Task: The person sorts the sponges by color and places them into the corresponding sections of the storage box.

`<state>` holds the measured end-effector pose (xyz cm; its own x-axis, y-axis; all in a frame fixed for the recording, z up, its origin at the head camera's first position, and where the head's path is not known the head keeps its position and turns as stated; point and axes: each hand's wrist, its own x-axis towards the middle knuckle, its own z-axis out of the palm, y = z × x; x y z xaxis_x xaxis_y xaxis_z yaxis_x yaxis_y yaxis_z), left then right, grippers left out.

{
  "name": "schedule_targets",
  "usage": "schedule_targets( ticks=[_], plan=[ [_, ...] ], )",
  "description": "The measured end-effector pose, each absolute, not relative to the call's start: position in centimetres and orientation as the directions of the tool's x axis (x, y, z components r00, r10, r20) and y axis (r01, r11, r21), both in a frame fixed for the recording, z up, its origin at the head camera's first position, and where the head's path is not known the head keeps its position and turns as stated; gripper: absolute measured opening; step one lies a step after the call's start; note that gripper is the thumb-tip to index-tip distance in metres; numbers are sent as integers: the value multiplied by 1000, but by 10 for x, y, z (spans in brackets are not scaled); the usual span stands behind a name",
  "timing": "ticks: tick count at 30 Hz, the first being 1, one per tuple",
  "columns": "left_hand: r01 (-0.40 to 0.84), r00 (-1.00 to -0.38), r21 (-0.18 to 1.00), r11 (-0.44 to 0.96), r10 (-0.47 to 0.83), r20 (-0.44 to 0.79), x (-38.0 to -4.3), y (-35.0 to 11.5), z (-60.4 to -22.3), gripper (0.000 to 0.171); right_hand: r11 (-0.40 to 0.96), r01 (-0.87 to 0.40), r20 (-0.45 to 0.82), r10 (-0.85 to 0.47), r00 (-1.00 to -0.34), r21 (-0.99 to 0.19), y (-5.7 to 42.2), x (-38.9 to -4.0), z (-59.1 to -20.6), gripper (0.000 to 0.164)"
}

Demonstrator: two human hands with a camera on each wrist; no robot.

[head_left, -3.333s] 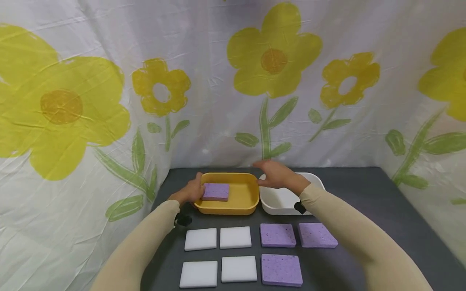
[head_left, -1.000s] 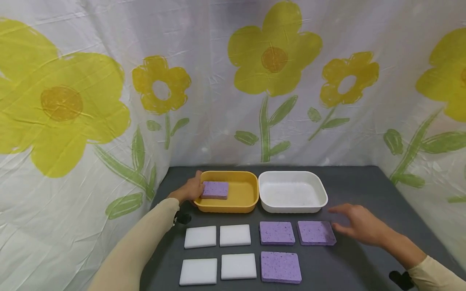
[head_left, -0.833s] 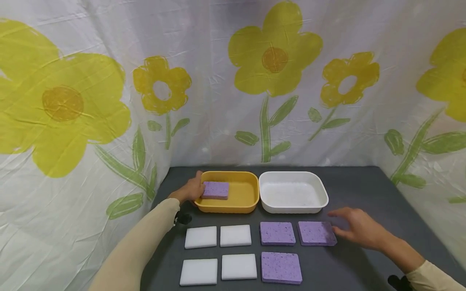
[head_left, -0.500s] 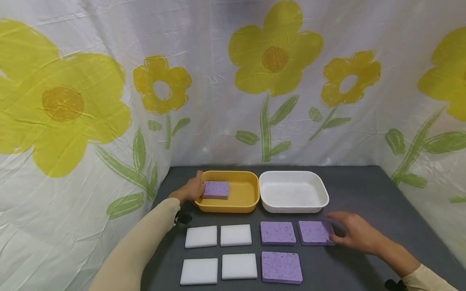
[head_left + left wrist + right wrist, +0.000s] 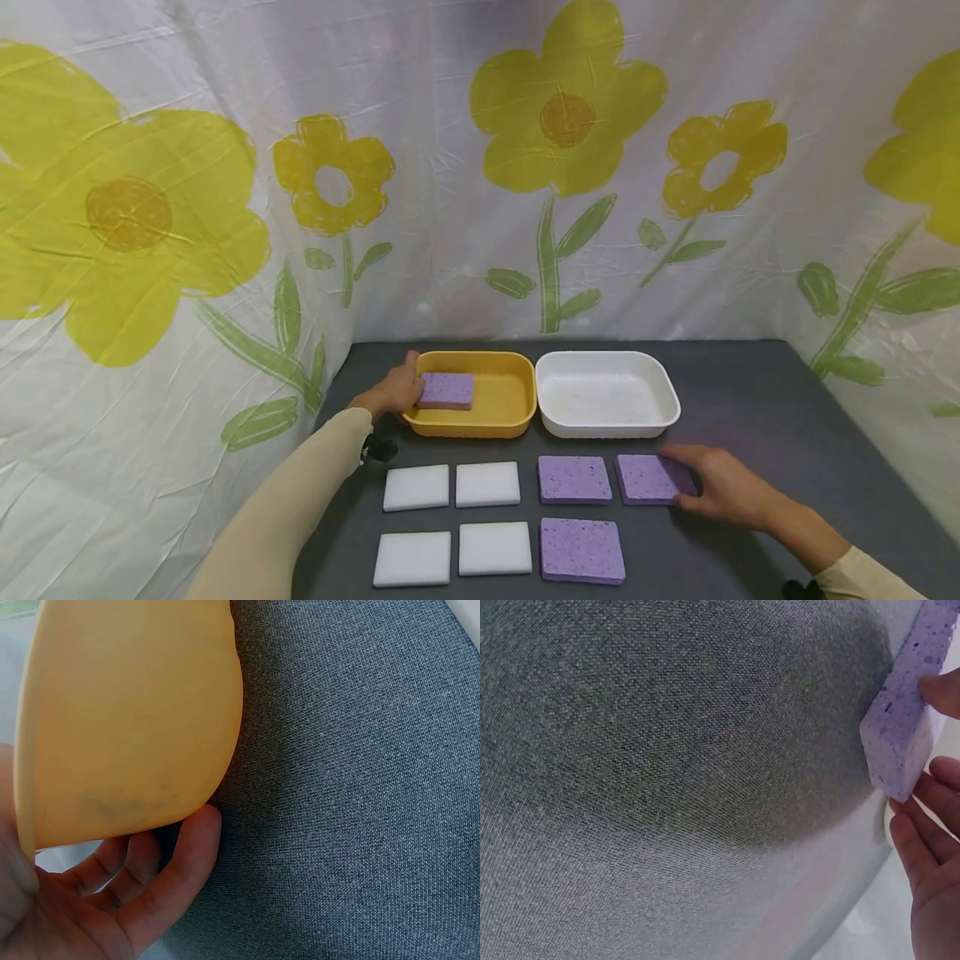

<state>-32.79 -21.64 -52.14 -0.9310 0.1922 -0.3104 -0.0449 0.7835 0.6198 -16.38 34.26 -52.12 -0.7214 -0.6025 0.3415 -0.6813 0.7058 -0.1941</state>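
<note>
Purple and finely pitted, the held sponge [image 5: 651, 479] is a flat, square-cornered block on the dark grey tabletop [image 5: 738, 392], right of centre, at the right end of the row nearer the trays. Just to its left lies a middle purple sponge [image 5: 574, 479], and on the near side of that one a front purple sponge [image 5: 582, 550]. Farther left, smooth white pads [image 5: 416, 487] form a two-by-two block with narrow gaps. The tabletop's surface has a woven grain.

Toward the far edge, a yellow tray [image 5: 502, 396] and a white tray [image 5: 606, 392], shallow rounded oblongs, stand side by side; a boxed purple sponge [image 5: 447, 390] lies at the yellow one's left end.

A strip of grey cloth parts trays from rows, and a broader stretch runs from the white tray to the right edge; the left edge is near the yellow tray. Behind the far edge hangs a pale curtain [image 5: 420, 250] with painted yellow flowers.

The right hand [image 5: 720, 483] reaches in from the right, thumb on the sponge's near right corner and fingers toward the far one, pinching that end. The left hand [image 5: 393, 387] grips the yellow tray's left end, fingers curled outside and under its wall.
</note>
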Motion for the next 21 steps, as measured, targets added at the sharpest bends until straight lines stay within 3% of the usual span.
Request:
schedule_targets(
  ticks=[21],
  plan=[
    [-59,-933,622,781,178,-313,-330,-217,-525,46,705,-687,334,-613,-716,-179,346,-159,-511,61]
  ],
)
